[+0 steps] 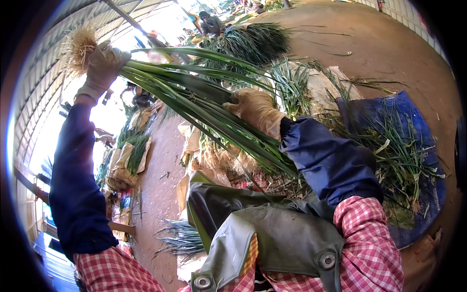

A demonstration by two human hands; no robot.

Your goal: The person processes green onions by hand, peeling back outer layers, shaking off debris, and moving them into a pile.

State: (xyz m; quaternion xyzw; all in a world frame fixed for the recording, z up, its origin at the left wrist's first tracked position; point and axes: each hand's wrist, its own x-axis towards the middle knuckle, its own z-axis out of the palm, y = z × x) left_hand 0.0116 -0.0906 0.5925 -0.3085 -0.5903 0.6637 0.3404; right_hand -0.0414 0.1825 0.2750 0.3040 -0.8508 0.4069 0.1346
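A long bunch of spring onions [194,90] slants across in front of me, with its pale, shaggy roots at the upper left and green leaves running down to the right. My left hand [104,65], in a light glove, is raised and closed round the white stems just below the roots. Farther along, my right hand [255,109], also gloved, curls over the leaves near the middle of the bunch; its fingertips are partly hidden. Beneath the bunch, more spring onions with straw-coloured roots [221,155] lie on brown sacking.
Loose leaves cover a blue sheet [435,190] at the right. Beyond my hands is a big heap of spring onions [253,41] with a person [210,24] beside it. Bundles in sacking [129,158] stand at the left. A green apron [272,228] covers my lap.
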